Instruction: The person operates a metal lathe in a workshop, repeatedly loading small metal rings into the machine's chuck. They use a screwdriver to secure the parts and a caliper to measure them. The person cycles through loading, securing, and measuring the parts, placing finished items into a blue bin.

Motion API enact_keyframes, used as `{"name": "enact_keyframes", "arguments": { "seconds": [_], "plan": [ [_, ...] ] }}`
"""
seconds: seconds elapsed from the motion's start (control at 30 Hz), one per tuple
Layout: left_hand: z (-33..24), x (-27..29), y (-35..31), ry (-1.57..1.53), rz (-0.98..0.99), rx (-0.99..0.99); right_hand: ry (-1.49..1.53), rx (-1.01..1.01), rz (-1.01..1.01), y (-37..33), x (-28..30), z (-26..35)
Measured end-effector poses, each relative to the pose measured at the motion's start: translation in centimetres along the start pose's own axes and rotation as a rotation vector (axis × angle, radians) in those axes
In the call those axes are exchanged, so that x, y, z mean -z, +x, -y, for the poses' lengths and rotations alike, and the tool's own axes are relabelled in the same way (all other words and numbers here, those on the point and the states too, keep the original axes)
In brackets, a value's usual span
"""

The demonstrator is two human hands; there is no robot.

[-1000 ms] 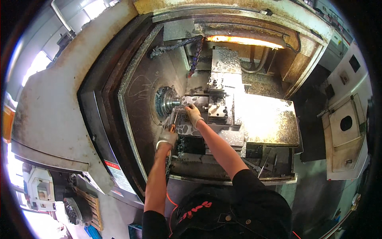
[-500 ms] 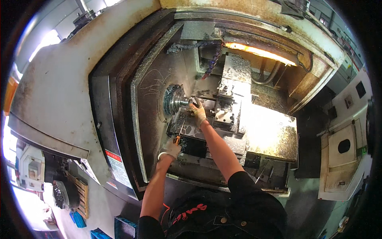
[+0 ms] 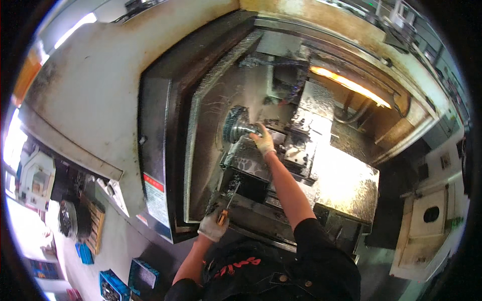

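Inside a lathe, a round chuck (image 3: 233, 124) holds a shiny turned metal part (image 3: 248, 129) that points to the right. My right hand (image 3: 263, 142), in a pale work glove, has its fingers closed around the part's free end, hiding the tip. My left hand (image 3: 213, 230), also gloved, is low near the machine's front edge, away from the chuck. It grips a screwdriver-like tool (image 3: 222, 217) by its orange handle. The tool's long thin shaft points up and away into the machine; its tip is hard to make out.
Right of my right hand stands the tool post (image 3: 299, 145) with its blocks. A bright metal cover (image 3: 346, 183) lies further right. The thick door edge (image 3: 168, 150) rises at the left. Blue crates (image 3: 114, 285) stand on the floor at the lower left. A lit lamp (image 3: 349, 86) hangs at the back.
My left hand has drawn back toward me with the orange-handled tool, away from the chuck. My right hand stays at the part's end. The whole view has shifted and tilted.
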State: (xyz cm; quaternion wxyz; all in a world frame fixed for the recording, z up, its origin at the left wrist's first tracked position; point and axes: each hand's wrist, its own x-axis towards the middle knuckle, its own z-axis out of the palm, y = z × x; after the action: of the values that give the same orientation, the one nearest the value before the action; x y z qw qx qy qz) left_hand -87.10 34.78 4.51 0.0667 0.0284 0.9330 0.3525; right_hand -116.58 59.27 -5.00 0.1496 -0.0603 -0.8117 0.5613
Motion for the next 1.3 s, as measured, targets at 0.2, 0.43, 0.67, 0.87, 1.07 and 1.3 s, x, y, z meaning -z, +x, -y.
{"name": "enact_keyframes", "arguments": {
  "seconds": [0.2,0.43,0.67,0.87,1.07,1.3],
  "plan": [
    [-3.3,12.6,-9.0,-0.006,0.096,-0.249,0.341,-0.244,0.084,-0.2,0.2,0.3],
    [0.4,26.8,-10.2,0.530,-0.216,-0.180,0.535,-0.027,0.037,0.6,0.9,-2.5],
    [3.8,32.9,-5.1,0.687,-0.131,-0.225,0.455,-0.102,0.094,-0.7,0.4,0.7],
    [4.5,33.5,-2.1,0.496,-0.059,-0.386,0.507,-0.060,0.089,0.7,1.4,-1.0],
    [11.2,31.5,-1.7,-0.278,-0.053,-0.013,0.654,-0.153,0.103,0.0,0.2,-2.2],
    [7.1,32.4,-2.8,-0.004,-0.141,-0.099,0.368,-0.027,-0.006,-0.4,0.1,-0.5]
  ]
}}
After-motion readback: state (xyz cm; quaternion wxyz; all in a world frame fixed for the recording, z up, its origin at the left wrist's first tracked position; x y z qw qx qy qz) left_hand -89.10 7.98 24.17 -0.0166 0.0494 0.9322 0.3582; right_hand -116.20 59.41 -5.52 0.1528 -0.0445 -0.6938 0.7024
